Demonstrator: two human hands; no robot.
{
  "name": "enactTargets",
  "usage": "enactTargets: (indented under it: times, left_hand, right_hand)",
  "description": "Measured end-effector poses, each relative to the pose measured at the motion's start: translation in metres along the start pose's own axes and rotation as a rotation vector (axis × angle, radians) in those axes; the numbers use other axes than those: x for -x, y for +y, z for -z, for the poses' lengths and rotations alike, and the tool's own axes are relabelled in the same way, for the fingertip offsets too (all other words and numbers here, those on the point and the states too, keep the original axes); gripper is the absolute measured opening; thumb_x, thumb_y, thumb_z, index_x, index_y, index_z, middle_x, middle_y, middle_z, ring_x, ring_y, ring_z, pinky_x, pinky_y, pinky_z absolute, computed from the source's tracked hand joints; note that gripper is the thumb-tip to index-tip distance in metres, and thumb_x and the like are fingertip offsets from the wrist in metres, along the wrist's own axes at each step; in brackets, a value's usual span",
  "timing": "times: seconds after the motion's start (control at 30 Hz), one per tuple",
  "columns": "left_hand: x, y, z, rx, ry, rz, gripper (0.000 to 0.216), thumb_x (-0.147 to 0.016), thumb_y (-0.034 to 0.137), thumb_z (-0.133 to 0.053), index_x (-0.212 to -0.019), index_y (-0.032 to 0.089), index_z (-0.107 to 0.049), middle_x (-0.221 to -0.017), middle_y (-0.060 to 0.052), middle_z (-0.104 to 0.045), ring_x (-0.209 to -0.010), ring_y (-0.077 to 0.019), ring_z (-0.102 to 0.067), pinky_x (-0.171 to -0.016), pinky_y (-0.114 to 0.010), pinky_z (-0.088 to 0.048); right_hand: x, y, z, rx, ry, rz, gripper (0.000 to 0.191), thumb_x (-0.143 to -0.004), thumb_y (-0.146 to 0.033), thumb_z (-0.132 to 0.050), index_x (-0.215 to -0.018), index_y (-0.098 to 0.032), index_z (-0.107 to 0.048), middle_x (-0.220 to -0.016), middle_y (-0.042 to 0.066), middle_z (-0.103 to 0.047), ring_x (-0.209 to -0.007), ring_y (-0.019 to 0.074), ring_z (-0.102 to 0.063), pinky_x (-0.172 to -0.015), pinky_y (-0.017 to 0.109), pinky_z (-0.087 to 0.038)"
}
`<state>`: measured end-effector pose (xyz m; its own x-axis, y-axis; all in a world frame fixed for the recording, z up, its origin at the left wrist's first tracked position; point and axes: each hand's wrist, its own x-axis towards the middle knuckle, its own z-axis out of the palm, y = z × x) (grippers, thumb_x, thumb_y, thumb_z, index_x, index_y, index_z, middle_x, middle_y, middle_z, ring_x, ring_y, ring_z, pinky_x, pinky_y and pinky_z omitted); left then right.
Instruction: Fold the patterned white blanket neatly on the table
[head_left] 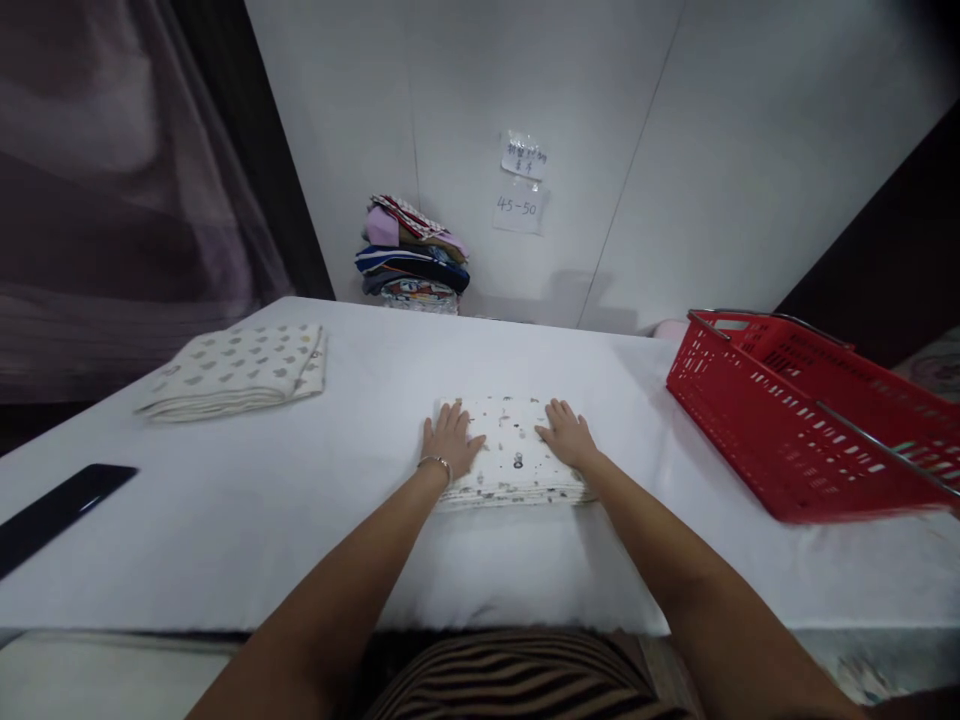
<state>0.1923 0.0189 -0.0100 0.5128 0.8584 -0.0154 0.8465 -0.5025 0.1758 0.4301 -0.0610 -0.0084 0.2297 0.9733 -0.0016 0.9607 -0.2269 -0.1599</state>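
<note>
A folded white cloth with small dark prints (pixel 511 450) lies in the middle of the white table (pixel 300 520). My left hand (pixel 450 440) rests flat on its left side, fingers stretched out, with a thin bracelet at the wrist. My right hand (pixel 566 433) lies flat on the cloth's right side, fingers spread. Neither hand grips anything.
Another folded patterned cloth (pixel 236 368) sits at the table's far left. A red plastic basket (pixel 810 415) stands at the right. A pile of folded colourful clothes (pixel 412 258) leans against the back wall under paper notes (pixel 521 185). A black flat object (pixel 56 508) lies at the left edge.
</note>
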Motion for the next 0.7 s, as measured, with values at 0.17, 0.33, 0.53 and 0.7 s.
enactTargets:
  times: [0.17, 0.33, 0.53, 0.7]
  left_hand:
    - [0.005, -0.004, -0.004, -0.007, -0.001, -0.006, 0.064, -0.087, 0.055, -0.024, -0.141, 0.02, -0.03, -0.153, -0.005, -0.01, -0.14, -0.0272, -0.003, -0.109, -0.054, -0.012]
    - [-0.004, -0.002, 0.011, 0.031, -0.025, -0.006, 0.061, -0.086, 0.055, -0.028, -0.137, 0.021, -0.035, -0.152, -0.006, -0.015, -0.139, -0.0288, -0.009, -0.107, -0.058, -0.016]
    - [-0.03, 0.007, 0.019, 0.018, 0.092, -0.039, 0.061, -0.088, 0.054, -0.024, -0.137, 0.019, -0.035, -0.149, -0.009, -0.024, -0.138, -0.0277, -0.013, -0.109, -0.054, -0.009]
    - [-0.033, -0.002, -0.003, 0.009, 0.07, -0.009, 0.063, -0.088, 0.054, -0.022, -0.139, 0.019, -0.031, -0.149, -0.008, -0.024, -0.138, -0.0264, -0.013, -0.11, -0.052, -0.008]
  right_hand:
    - [0.009, 0.008, -0.011, -0.022, 0.009, -0.011, 0.061, -0.092, -0.05, -0.026, -0.142, -0.016, -0.024, -0.152, 0.008, -0.013, -0.139, 0.0236, -0.007, -0.106, 0.042, -0.021]
    - [0.001, 0.002, 0.001, -0.002, -0.054, -0.015, 0.06, -0.092, -0.051, -0.026, -0.141, -0.017, -0.026, -0.152, 0.008, -0.014, -0.139, 0.0247, -0.008, -0.107, 0.05, -0.013]
    - [-0.021, -0.015, 0.006, 0.0, -0.02, 0.024, 0.065, -0.091, -0.057, -0.022, -0.142, -0.017, -0.026, -0.151, 0.01, -0.016, -0.139, 0.0253, -0.008, -0.108, 0.05, -0.006]
    - [-0.022, -0.018, -0.013, 0.026, 0.056, 0.038, 0.062, -0.092, -0.053, -0.021, -0.142, -0.016, -0.026, -0.15, 0.01, -0.022, -0.138, 0.0242, -0.012, -0.109, 0.046, -0.005]
